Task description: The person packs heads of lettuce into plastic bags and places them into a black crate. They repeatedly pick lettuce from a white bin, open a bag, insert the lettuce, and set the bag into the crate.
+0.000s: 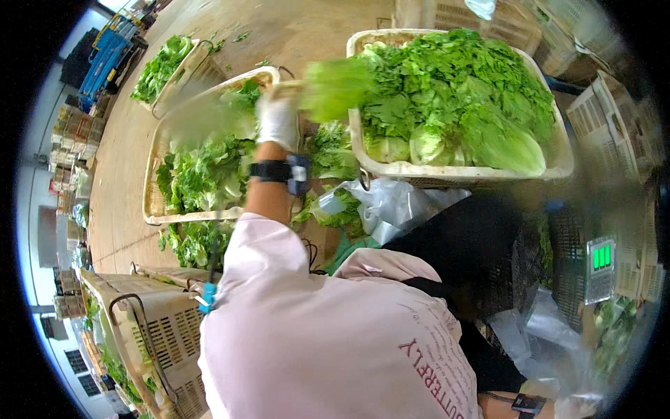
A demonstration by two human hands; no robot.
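Note:
My left hand (278, 124), in a white glove, reaches out over the near-left crate (150, 199) of leafy lettuce. It is closed on a head of lettuce (336, 89) whose leaves are smeared by motion and point toward the right-hand crate. That crate (447, 172) is heaped with green lettuce (453, 91), pale stem ends showing along its front. Down at the lower right rim, my right hand (578, 405) is gloved too, close to a clear plastic bag (548, 325). Its fingers are too blurred to make out.
Between the crates lie loose lettuce leaves (335, 150) and another clear plastic bag (391, 206). A crate with a wire handle (157, 328) stands at the lower left, a smaller lettuce crate (202, 73) farther off. A scale display (600, 269) glows green at right.

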